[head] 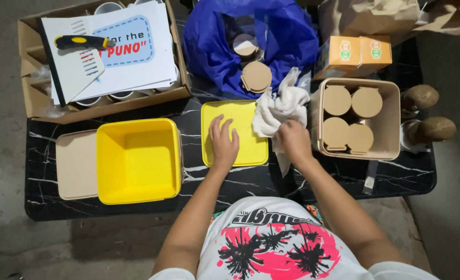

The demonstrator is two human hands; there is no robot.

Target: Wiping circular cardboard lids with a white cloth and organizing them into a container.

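The left hand [224, 141] lies flat, fingers spread and released, pressing down on a yellow square lid [234, 133] that rests on the black marbled table [344, 179], a hold that looks meant to keep the lid from sliding. The right hand [294, 140] is clenched around a white cloth [278, 107], bunched at the lid's right edge and spilling up over its top corner, as if placed to wipe the surface. To the left of the lid stands an open yellow square container [138, 159], empty inside, and a beige lid [76, 165] lies flat just beside it, partly tucked under its left wall. On the right a beige square container [391, 124] holds four round tan caps [352, 118] packed in two rows. Behind the lid a blue plastic bag [271, 36] lies open with more round tan discs [256, 77] resting in it. At the far left a cardboard box [33, 67] carries white printed sheets [131, 52] with a yellow-and-black utility knife [82, 42] laid on top, and white cups peek out beneath the sheets. An orange carton [357, 54] stands behind the beige container, and two brown round lumps [427, 111] sit at the table's right edge; what they are cannot be told
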